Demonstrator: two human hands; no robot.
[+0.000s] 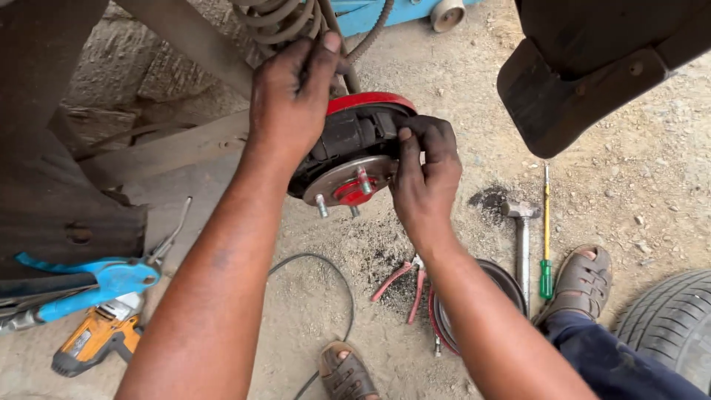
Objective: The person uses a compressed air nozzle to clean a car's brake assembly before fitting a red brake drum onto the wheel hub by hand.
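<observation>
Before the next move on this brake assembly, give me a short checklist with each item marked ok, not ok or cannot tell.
1. Left hand on the top of the brake assembly: ok, it grips the upper edge.
2. Right hand on the brake's right side: ok, fingertips press there.
3. Wheel studs bare and free: ok, no nuts show on them.
4. Pliers within reach: ok, on the ground below the right forearm.
5. Hammer and screwdriver out of the way: ok, lying side by side to the right.
6. Brake parts fully seated: cannot tell, hands cover them.
</observation>
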